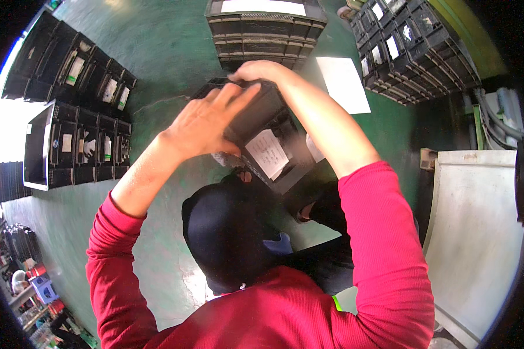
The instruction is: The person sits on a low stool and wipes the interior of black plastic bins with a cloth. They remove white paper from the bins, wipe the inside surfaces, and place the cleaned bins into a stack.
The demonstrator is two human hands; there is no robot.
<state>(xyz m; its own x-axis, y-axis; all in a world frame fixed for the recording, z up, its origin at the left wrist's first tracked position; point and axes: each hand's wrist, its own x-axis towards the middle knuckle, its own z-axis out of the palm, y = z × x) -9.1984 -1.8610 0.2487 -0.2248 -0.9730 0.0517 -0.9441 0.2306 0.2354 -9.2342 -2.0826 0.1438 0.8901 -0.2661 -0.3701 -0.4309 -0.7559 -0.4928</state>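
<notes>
head view: a dark, straight-walled plastic crate (259, 116) stands close in, seemingly for two-handed reach — left hand (206, 119) spread open over its left side, right hand (261, 70) bent at its far edge, grip hard to tell — with flat handwritten paper (266, 154) facing up on it.

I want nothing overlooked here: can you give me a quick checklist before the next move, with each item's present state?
1. Left hand at the dark crate: ok, fingers spread; firmness of grip: cannot tell.
2. Right hand gripping the crate's far edge: cannot tell; it is up there, but its fingertips do not show clearly.
3. Handwritten note at the crate uncovered by the hands: ok.
4. White sheet apart from both hands: ok, it lies on the green floor to the right.
5. Crate stack beyond the hands upright: ok.
</notes>
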